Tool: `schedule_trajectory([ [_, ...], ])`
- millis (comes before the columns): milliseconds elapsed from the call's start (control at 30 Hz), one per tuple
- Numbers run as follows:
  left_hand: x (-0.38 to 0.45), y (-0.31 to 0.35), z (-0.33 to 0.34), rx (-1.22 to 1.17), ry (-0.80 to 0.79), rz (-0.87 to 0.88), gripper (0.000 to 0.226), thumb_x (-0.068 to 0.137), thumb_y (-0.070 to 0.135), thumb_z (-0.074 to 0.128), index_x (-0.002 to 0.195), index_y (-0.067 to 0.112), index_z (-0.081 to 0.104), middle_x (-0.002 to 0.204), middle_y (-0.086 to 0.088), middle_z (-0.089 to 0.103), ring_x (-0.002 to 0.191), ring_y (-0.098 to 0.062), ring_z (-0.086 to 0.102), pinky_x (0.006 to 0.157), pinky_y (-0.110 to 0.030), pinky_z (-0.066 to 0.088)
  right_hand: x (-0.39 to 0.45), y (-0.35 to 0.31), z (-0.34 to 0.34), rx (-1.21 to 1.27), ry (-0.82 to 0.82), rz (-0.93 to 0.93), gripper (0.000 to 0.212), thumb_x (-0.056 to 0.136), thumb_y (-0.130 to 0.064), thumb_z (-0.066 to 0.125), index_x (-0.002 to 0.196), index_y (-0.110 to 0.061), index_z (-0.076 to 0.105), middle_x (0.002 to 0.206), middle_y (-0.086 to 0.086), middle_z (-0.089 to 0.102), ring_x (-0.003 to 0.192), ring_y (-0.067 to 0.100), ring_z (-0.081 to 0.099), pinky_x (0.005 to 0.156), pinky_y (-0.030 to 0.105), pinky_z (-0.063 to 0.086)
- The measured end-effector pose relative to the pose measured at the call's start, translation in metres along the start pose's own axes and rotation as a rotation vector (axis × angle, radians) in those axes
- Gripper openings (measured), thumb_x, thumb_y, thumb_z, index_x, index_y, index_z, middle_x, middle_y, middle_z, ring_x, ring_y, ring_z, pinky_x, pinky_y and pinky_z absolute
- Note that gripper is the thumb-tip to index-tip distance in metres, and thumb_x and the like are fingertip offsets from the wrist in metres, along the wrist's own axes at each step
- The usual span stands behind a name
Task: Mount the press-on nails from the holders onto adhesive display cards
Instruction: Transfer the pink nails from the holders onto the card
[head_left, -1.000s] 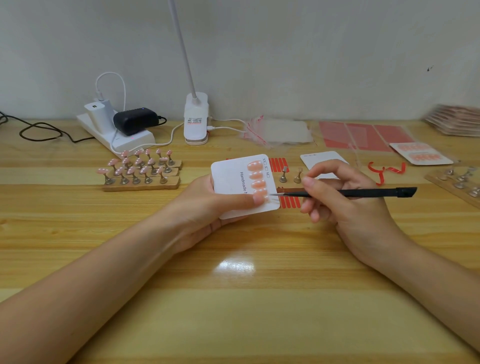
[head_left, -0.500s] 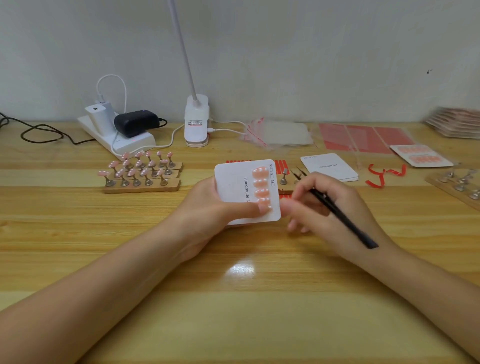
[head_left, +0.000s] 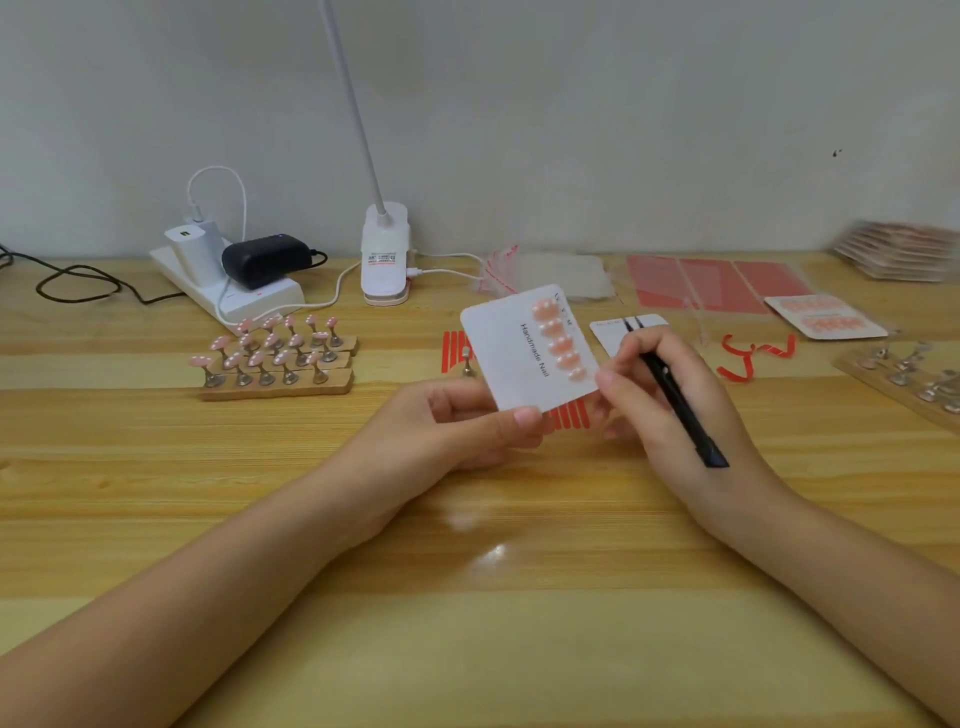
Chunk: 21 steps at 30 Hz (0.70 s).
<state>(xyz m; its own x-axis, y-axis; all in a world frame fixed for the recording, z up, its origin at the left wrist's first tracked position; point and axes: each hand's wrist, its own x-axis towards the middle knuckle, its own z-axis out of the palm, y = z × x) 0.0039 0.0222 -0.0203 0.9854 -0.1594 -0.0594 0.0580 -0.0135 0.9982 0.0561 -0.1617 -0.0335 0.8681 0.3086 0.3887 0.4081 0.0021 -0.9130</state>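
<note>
White rounded card (head_left: 511, 353) bearing five glossy peach nails (head_left: 558, 345), pinched by left hand (head_left: 462, 421); right hand (head_left: 670, 395) grips slim black tweezers (head_left: 675, 400)

The left hand (head_left: 467, 421) pinches the lower edge of a white display card (head_left: 511, 358) printed "Handmade Nail", tilted above the wooden table (head_left: 467, 623), with five pink nails (head_left: 558, 340) stuck in a column along its right side. The right hand (head_left: 670, 400) touches the card's right corner while gripping black tweezers (head_left: 675, 400). To the left stand wooden holders (head_left: 280, 376) carrying pink nails on pegs.
</note>
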Motion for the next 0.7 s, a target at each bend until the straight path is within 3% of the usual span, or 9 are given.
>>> schedule_trajectory([
  [133,0.002,0.003,-0.003,-0.075,0.03,-0.028,0.038,0.064,0.047,0.063,0.079,0.015,0.077,0.082,-0.008,0.074,0.071,-0.015,0.07,0.057,-0.017,0.055,0.0,0.003,-0.005,0.021,0.051,-0.004,0.015,0.093,-0.005,0.049,0.086,-0.018,0.049,0.072,-0.009,0.054,0.064,0.003,0.055,0.059,0.013,0.046],
  [233,0.003,0.003,-0.005,-0.254,0.148,-0.032,0.038,0.07,0.042,0.059,0.081,0.007,0.07,0.067,-0.01,0.068,0.051,-0.015,0.062,0.041,-0.019,0.049,0.002,0.001,-0.008,-0.068,-0.052,-0.015,0.019,0.092,0.002,0.048,0.083,-0.015,0.049,0.067,-0.011,0.052,0.061,-0.001,0.052,0.059,0.009,0.043],
  [300,0.002,0.002,-0.006,-0.237,0.203,-0.016,0.026,0.073,0.035,0.062,0.078,0.012,0.072,0.065,-0.01,0.066,0.048,-0.016,0.057,0.036,-0.019,0.045,0.003,-0.001,-0.008,-0.169,-0.152,-0.02,0.022,0.09,0.004,0.049,0.081,-0.016,0.048,0.068,-0.005,0.05,0.061,0.001,0.049,0.06,0.009,0.041],
  [367,0.0,0.0,-0.006,-0.045,0.239,-0.007,0.012,0.08,0.023,0.065,0.089,0.02,0.072,0.068,-0.009,0.065,0.05,-0.021,0.052,0.037,-0.02,0.043,0.002,-0.002,-0.008,-0.259,-0.214,-0.028,0.025,0.089,0.005,0.051,0.08,-0.018,0.048,0.07,-0.004,0.049,0.061,0.0,0.047,0.061,0.008,0.04],
  [433,-0.003,-0.003,-0.006,0.194,0.241,0.04,0.025,0.085,0.016,0.064,0.107,0.026,0.063,0.063,-0.002,0.063,0.043,-0.016,0.05,0.038,-0.019,0.041,0.001,-0.001,-0.007,-0.34,-0.205,-0.043,0.023,0.087,0.001,0.056,0.079,-0.02,0.049,0.068,-0.008,0.048,0.059,0.001,0.047,0.059,0.01,0.038],
  [533,-0.005,-0.007,-0.009,0.393,0.28,0.164,0.04,0.085,0.014,0.063,0.119,0.03,0.05,0.057,0.006,0.064,0.035,-0.005,0.049,0.038,-0.013,0.038,0.003,-0.001,-0.012,-0.52,-0.087,-0.107,0.023,0.084,-0.002,0.062,0.081,-0.021,0.049,0.07,-0.002,0.055,0.057,0.011,0.049,0.056,0.02,0.04],
  [700,-0.007,-0.01,-0.015,0.694,0.302,0.303,0.041,0.085,0.019,0.063,0.12,0.032,0.046,0.059,0.013,0.063,0.049,0.0,0.054,0.047,-0.009,0.037,0.018,0.004,-0.024,-0.679,-0.097,0.0,0.034,0.079,-0.02,0.07,0.089,-0.03,0.039,0.108,-0.006,0.058,0.095,0.012,0.055,0.073,0.019,0.039],
])
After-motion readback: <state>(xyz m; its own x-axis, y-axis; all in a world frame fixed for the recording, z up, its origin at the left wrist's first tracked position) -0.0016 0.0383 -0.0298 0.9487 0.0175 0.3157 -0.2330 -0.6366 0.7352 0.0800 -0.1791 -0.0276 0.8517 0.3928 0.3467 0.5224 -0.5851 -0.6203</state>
